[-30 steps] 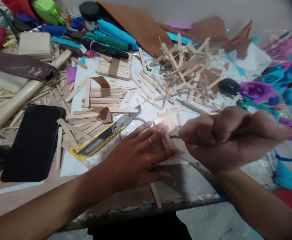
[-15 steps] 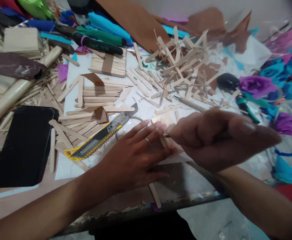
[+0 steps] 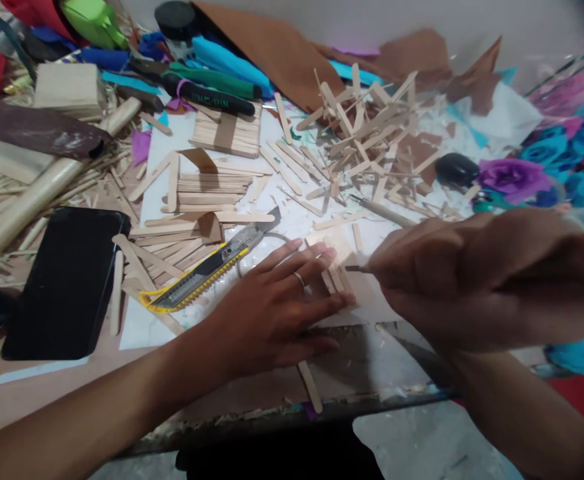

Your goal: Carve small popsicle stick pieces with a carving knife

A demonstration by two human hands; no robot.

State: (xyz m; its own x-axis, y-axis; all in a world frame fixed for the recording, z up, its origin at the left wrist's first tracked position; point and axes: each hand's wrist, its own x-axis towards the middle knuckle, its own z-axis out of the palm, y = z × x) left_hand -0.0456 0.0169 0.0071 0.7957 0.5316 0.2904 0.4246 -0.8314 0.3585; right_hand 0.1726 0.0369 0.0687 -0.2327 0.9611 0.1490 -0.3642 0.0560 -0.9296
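My left hand (image 3: 285, 300), a ring on one finger, lies with its fingers spread over a few wooden craft sticks (image 3: 341, 279) at the front of the white paper. My right hand (image 3: 472, 280) is closed around a slim tool (image 3: 357, 269). Only the tool's narrow dark tip shows, pointing left toward those sticks and apart from them; its handle is hidden in the fist. Left of my left hand rests a yellow and grey box cutter (image 3: 207, 273) with its blade out. One loose craft stick (image 3: 310, 387) pokes out below the left hand, toward the table edge.
A black phone (image 3: 67, 287) lies at left. Behind are stacked craft sticks (image 3: 227, 130), a loose heap of cut sticks (image 3: 362, 133) and black-handled pliers (image 3: 212, 100). Another thin tool (image 3: 382, 210) lies behind my right hand. Paper flowers (image 3: 515, 177) crowd the right side.
My right hand has moved right and nearer the camera, drawing the tool's tip away from the sticks. The left hand stays on them. The view has shifted slightly.
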